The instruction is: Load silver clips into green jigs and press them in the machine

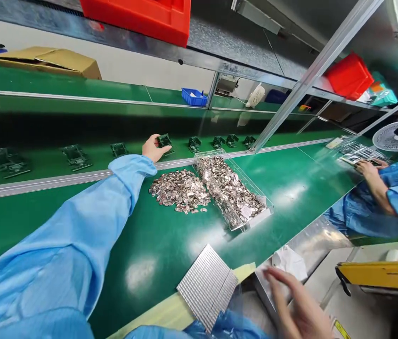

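Observation:
My left hand (153,148) reaches out in a light blue sleeve to the green conveyor belt (43,136) and closes on a small green board fixture (165,140). More such fixtures (220,141) ride the belt in a row on both sides of it. My right hand (296,303) hovers low at the table's near edge with fingers spread, holding nothing, beside a white cloth (289,261). A loose pile of small shiny metal parts (181,190) lies on the green mat between my arms.
A clear tray (253,220) full of the same metal parts sits right of the pile. A ribbed silver block (207,285) lies at the near edge. A co-worker's hand (368,167) rests at a keyboard on the right. Red bins (142,16) sit on the overhead shelf.

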`<move>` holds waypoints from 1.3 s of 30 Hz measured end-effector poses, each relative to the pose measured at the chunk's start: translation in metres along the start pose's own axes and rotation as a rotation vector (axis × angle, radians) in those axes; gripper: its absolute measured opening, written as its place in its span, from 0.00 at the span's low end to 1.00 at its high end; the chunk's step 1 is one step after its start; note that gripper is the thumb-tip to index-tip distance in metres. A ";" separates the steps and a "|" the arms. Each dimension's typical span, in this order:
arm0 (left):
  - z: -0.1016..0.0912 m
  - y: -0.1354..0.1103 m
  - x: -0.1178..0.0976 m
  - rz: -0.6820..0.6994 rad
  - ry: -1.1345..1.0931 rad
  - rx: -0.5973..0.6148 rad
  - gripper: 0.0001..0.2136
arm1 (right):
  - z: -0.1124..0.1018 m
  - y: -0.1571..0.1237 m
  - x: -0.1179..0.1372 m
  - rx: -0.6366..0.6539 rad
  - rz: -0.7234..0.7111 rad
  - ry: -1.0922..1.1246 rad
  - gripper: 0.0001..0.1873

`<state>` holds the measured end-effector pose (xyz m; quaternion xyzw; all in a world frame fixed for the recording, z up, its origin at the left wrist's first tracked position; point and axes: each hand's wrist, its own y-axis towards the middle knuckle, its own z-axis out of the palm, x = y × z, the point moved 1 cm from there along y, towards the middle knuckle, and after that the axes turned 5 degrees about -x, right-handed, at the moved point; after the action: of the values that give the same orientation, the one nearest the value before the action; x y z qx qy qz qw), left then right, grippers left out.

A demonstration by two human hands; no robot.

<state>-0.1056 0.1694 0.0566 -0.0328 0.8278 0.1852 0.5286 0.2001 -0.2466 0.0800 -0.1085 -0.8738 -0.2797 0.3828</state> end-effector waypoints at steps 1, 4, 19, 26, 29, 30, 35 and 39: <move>0.008 0.007 0.008 -0.022 0.008 -0.004 0.30 | 0.024 0.013 0.007 0.102 -0.148 -0.004 0.09; 0.029 0.013 0.021 -0.043 0.006 0.009 0.36 | 0.094 0.056 0.020 0.300 -0.403 -0.103 0.13; -0.123 -0.070 0.083 -0.008 0.238 -0.205 0.25 | 0.187 0.140 0.028 0.789 -0.372 -0.715 0.07; -0.109 -0.017 0.086 -0.075 0.300 -0.088 0.42 | 0.175 0.134 0.029 0.763 -0.316 -0.628 0.11; -0.112 -0.009 0.085 -0.075 0.264 -0.061 0.40 | 0.152 0.120 0.036 0.659 -0.285 -0.413 0.10; -0.114 -0.009 0.083 -0.060 0.243 -0.068 0.39 | 0.142 0.114 0.039 0.617 -0.267 -0.304 0.09; -0.109 -0.038 0.054 0.012 0.045 -0.091 0.32 | 0.092 0.077 0.045 0.388 -0.027 0.243 0.10; -0.080 -0.125 0.014 0.068 -0.174 0.058 0.28 | 0.072 0.042 0.038 0.259 0.193 0.466 0.10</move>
<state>-0.1498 0.0277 0.0404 0.0267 0.7845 0.1813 0.5924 0.1466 -0.1720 0.0849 -0.0741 -0.7763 -0.1454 0.6088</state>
